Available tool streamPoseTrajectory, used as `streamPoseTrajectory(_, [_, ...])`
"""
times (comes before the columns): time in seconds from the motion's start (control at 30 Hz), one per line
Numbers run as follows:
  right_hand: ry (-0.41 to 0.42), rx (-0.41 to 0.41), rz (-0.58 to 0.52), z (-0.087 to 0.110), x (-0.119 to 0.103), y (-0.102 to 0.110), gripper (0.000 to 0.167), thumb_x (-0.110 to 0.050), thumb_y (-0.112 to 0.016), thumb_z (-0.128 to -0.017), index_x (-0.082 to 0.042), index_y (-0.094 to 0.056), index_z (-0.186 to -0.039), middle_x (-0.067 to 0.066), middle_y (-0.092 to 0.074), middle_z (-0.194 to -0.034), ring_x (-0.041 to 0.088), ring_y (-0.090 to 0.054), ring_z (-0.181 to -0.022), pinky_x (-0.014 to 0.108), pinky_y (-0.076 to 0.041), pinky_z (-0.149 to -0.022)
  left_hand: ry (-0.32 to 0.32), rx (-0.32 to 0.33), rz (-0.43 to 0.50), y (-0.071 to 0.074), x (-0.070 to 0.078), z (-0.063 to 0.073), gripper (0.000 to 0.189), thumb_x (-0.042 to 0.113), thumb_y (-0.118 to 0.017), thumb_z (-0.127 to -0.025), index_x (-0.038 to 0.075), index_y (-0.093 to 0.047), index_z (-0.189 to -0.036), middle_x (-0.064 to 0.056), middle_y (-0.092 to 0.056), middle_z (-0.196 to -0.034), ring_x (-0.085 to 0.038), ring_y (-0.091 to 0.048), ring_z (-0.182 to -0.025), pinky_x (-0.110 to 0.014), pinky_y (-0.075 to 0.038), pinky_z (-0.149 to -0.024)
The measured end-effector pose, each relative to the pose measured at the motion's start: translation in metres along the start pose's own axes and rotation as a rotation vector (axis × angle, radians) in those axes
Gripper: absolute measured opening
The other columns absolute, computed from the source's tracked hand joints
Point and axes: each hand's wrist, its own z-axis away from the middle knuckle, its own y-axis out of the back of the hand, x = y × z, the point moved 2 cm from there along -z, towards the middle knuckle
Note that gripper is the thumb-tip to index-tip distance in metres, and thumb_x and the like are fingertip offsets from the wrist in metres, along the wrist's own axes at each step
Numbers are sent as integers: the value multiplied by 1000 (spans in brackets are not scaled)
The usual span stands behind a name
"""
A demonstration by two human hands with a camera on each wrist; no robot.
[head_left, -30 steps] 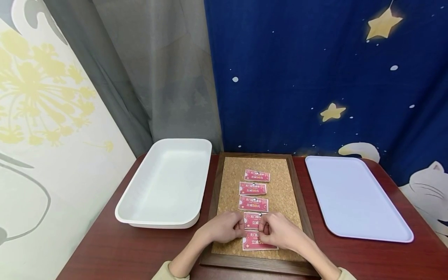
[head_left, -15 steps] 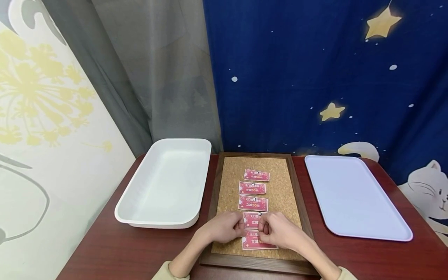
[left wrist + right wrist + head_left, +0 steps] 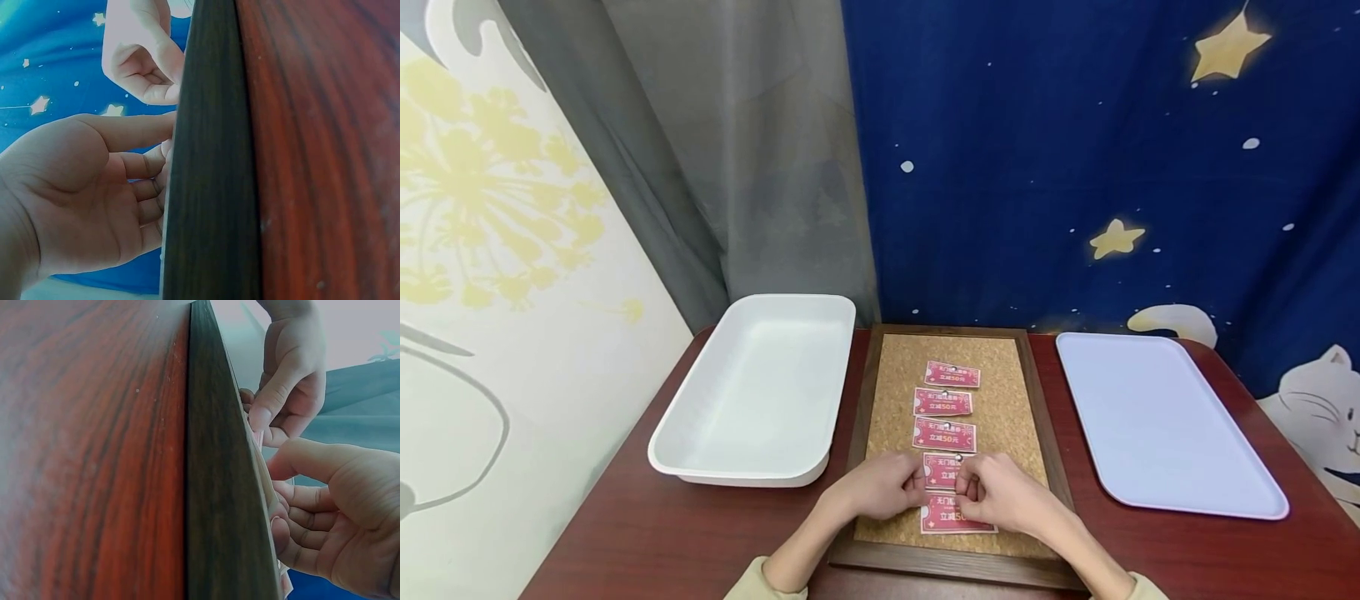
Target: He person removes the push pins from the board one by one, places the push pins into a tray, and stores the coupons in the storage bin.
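Observation:
Red-and-white paper coupons run in a column down a framed cork board, several with a silver pin at the top edge. My left hand has its bent fingers and thumb at the left edge of the two lowest coupons; the right wrist view shows a pale pink paper edge at its thumb tip. Over the right part of the lowest coupon, my right hand brings thumb and forefinger close together near its top middle; what lies between them is hidden, so I cannot tell if it pinches anything.
A deep white tub stands left of the board on the dark red table. To the right lies a flat pale tray. Grey and blue curtains hang behind, and a white wall rises at the left.
Both hands stay in the same place on the board, and the coupons have not moved. Only the head view shifts slightly.

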Motion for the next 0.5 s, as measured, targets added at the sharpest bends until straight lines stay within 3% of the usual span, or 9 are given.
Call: streamPoseTrajectory(0.5, [3,-19,-56,4,2,20,13,-3,-72,-85,-13,-66,-80,-12,-61,-73,-2,-56,-65,22,-51,-59,-5,-11,34,2,1,0,27,13,-72,-92,17,-53,-74,11,-44,-62,-1,-41,-57,-19,-36,-57])
